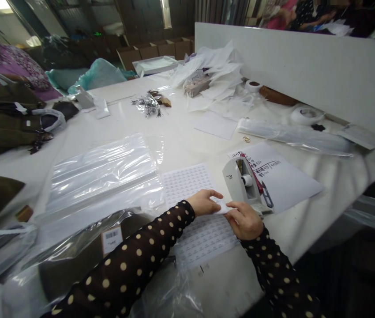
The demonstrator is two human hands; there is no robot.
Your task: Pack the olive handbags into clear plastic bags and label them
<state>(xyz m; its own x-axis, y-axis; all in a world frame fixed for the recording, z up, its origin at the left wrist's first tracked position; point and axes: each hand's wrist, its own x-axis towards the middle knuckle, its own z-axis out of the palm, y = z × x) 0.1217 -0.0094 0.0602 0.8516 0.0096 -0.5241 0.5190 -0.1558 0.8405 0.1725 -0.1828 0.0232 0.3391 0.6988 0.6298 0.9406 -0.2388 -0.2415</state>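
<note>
A worker in sheer, dotted black sleeves pinches a small white piece (221,206) between the fingertips of both hands at a white-covered table (177,126). The left hand (204,202) grips one end with thumb and forefinger drawn close; the right hand (245,221) holds the other end in a similarly narrow pinch. The piece is above a sheet of printed labels (187,179), just beside a tape dispenser (235,181). Small snips (267,195) lie at the dispenser's right, on a handwritten paper (290,176). Clear plastic bags (101,172) are spread to the left, and nearer the worker a dark bag (63,276) under clear plastic bears a barcode tag (111,240). At far left is a person in a purple patterned top (25,66).
</note>
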